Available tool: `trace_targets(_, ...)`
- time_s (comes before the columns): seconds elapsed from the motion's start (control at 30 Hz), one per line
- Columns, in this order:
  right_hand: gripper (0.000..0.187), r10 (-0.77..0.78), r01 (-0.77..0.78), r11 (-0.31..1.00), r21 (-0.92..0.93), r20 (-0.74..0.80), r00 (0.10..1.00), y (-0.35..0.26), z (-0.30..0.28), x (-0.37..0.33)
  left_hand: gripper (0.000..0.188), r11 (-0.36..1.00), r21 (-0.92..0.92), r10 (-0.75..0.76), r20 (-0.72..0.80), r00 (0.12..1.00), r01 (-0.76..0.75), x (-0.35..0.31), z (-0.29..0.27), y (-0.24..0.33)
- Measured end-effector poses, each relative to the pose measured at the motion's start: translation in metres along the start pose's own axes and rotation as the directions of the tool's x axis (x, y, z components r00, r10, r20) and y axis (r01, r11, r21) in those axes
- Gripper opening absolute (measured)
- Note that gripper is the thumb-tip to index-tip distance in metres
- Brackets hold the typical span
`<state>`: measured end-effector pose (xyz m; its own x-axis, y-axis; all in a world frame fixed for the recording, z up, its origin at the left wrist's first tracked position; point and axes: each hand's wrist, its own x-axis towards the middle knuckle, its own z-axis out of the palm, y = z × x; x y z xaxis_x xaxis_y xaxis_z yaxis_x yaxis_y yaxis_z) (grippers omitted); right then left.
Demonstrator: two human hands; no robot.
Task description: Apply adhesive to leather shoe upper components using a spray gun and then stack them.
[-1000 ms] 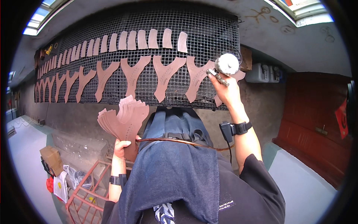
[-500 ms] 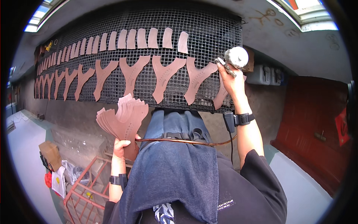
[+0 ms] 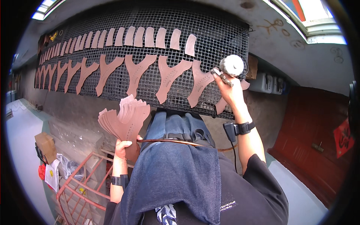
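In my left hand [image 3: 122, 149] is a fanned stack of brownish-pink, Y-shaped leather-like pieces [image 3: 125, 117], gripped by their narrow lower end beside my apron. My right hand [image 3: 231, 92] is wrapped round a spray gun [image 3: 231, 65] with a round white cup, held above the right part of a black mesh rack [image 3: 221, 39]. On the mesh lies a row of matching Y pieces [image 3: 170, 78], and the gun's front is by the upper right arm of one [image 3: 200, 81]. Another Y piece [image 3: 221, 106] is partly hidden under my right hand. Short curved strips [image 3: 190, 45] form a row behind.
A brown hose [image 3: 180, 141] runs across my waist. White plastic jugs [image 3: 262, 83] and a cardboard box [image 3: 252, 67] are past the rack's right end. To the lower left stand a red metal frame [image 3: 77, 176] and a carton [image 3: 45, 148]. A dark red door [image 3: 303, 138] is at right.
My right hand has moved the spray gun left and a little nearer, toward a Y piece's upper arm. The left hand keeps its stack in place. My view has shifted slightly.
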<state>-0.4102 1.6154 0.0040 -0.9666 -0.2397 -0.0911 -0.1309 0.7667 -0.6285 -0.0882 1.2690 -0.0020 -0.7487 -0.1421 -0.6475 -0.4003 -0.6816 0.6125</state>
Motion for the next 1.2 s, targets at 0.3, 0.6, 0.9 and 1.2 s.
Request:
trace_targets(0.3, 0.041, -0.003, 0.003, 1.000, -0.004, 0.037, 0.999, -0.014, 0.012, 0.019, 0.053, 1.000, -0.015, 0.013, -0.012, 1.000, -0.013, -0.010, 0.001, 0.002)
trace_targets(0.6, 0.033, 0.079, -0.084, 0.996, 0.015, 0.197, 0.977, -0.019, 0.010, -0.067, 0.053, 0.999, 0.052, 0.010, 0.060, 0.998, -0.013, -0.003, -0.013, 0.010)
trace_targets(0.9, 0.031, 0.165, -0.181, 0.983, 0.014, 0.345, 0.924, -0.052, 0.020, -0.134, 0.056, 0.986, 0.146, -0.102, 0.163, 0.981, 0.078, 0.005, -0.029, 0.027)
trace_targets(1.2, 0.040, 0.220, -0.224, 0.975, -0.004, 0.196, 0.956, -0.035, 0.026, -0.111, 0.055, 0.977, 0.202, -0.110, 0.189, 0.976, 0.071, 0.004, -0.027, 0.039)
